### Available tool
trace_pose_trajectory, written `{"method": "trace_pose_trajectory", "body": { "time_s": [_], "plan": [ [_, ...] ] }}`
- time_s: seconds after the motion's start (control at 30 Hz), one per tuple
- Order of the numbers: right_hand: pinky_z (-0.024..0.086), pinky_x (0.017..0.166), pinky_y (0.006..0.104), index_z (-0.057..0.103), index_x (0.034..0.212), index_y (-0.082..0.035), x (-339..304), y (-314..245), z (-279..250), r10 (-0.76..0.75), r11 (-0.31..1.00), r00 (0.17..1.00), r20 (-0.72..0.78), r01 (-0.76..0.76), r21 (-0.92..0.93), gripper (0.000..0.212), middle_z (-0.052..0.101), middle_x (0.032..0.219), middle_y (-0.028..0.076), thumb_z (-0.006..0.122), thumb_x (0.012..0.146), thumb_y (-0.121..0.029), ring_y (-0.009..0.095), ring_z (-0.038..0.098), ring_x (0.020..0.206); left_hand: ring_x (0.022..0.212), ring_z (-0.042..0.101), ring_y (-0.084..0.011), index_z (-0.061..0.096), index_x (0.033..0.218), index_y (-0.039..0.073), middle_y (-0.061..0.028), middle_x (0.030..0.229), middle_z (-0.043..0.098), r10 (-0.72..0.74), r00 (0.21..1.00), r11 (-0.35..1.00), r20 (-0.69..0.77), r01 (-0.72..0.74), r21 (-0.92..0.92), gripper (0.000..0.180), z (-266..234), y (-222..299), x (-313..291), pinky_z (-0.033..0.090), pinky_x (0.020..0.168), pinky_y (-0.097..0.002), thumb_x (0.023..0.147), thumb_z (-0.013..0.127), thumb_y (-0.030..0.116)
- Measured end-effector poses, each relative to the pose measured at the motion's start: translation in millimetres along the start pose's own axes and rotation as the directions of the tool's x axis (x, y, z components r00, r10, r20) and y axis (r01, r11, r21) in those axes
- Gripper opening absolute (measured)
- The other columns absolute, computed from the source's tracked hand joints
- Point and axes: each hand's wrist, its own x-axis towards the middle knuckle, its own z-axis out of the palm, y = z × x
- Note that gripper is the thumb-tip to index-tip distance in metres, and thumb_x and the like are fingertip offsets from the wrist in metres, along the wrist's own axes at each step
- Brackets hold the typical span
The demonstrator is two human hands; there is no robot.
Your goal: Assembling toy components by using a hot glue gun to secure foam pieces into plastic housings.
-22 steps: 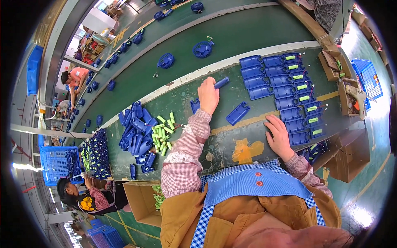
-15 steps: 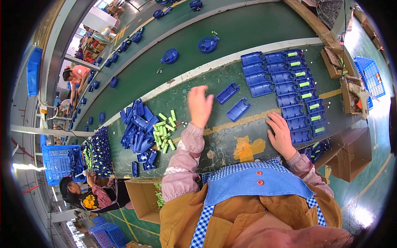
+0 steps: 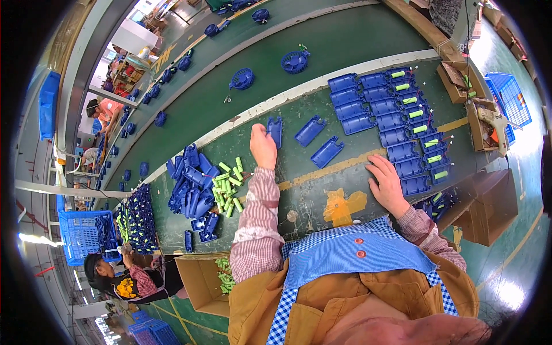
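My left hand (image 3: 263,148) is over the middle of the green bench, its fingers curled against the edge of a blue plastic half-shell (image 3: 275,131) that stands lengthwise beside it. Two more half-shells, one farther (image 3: 310,130) and one nearer (image 3: 328,152), lie to its right. My right hand (image 3: 387,185) rests on the bench with fingers spread and nothing in it, just left of the rows of shells (image 3: 395,137). Green cylindrical cells (image 3: 420,129) with thin wires sit in the right-hand column of those rows.
Left of my arm lie a heap of blue shells (image 3: 192,178) and a pile of green cells (image 3: 227,187). Beyond the bench, a belt (image 3: 259,100) carries round blue parts. Cardboard boxes stand by the right end and below the near edge. Other people work at the left.
My left hand has moved a little left and nearer, and its fingers have closed on a blue half-shell that now shows beside it. My right hand stays on the bench.
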Motion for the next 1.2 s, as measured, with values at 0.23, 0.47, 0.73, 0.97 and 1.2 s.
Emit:
{"method": "trace_pose_trajectory", "body": {
  "time_s": [0.23,0.47,0.73,0.97,1.2],
  "plan": [
    [0.039,0.101,0.042,0.059,0.105,0.0,-1.2,0.3,0.1,0.005,1.0,1.0,-0.004,-0.005,0.002,0.036,0.053,0.125,0.015,0.064,0.07,0.001,0.033,0.046,0.122,0.082,0.057,-0.036,0.052,0.085,0.003,-0.0164,0.084,0.056,0.333,0.932,0.941,0.144,-0.317,-0.121,0.013,36.3,42.2,19.7,0.046,0.072,-0.0433,0.076,0.058,-0.003],
    [0.039,0.1,0.0417,0.059,0.106,0.0,-0.3,1.9,-2.1,0.013,1.0,1.0,0.005,-0.013,0.001,0.035,0.052,0.125,0.015,0.063,0.071,0.0,0.033,0.046,0.122,0.122,0.039,-0.038,0.053,0.119,0.006,-0.018,0.13,0.044,0.397,0.898,0.918,0.189,-0.386,-0.092,0.051,16.6,73.0,-20.8,0.03,0.102,-0.0485,0.077,0.071,0.028],
    [0.039,0.101,0.0415,0.059,0.107,0.0,-0.4,3.0,-0.1,-0.006,1.0,1.0,-0.003,0.006,0.0,0.036,0.053,0.124,0.014,0.063,0.071,-0.001,0.032,0.046,0.122,0.122,0.04,-0.0362,0.051,0.123,0.009,-0.0159,0.128,0.047,0.414,0.846,0.905,0.336,-0.423,-0.05,0.055,10.5,80.8,-57.7,0.031,0.102,-0.0469,0.072,0.072,0.016],
    [0.041,0.099,0.041,0.058,0.108,-0.001,-6.0,7.4,-0.6,0.021,0.992,0.997,-0.069,-0.012,0.128,0.035,0.055,0.122,0.013,0.06,0.074,0.004,0.032,0.049,0.119,0.12,0.044,-0.036,0.058,0.107,0.006,-0.0147,0.126,0.05,0.46,0.831,0.887,0.313,-0.412,-0.21,0.036,-10.4,80.5,-109.3,0.033,0.103,-0.0452,0.072,0.069,0.007],
    [0.043,0.097,0.0394,0.059,0.108,0.0,-8.4,-3.8,-28.1,0.075,0.961,0.98,-0.183,-0.023,0.274,0.035,0.057,0.12,0.013,0.059,0.074,0.008,0.032,0.053,0.115,0.12,0.044,-0.0354,0.059,0.105,0.006,-0.0142,0.124,0.051,0.595,0.72,0.797,0.358,-0.47,-0.379,0.042,0.0,113.8,-135.0,0.034,0.101,-0.0477,0.065,0.073,0.007]
  ]
}}
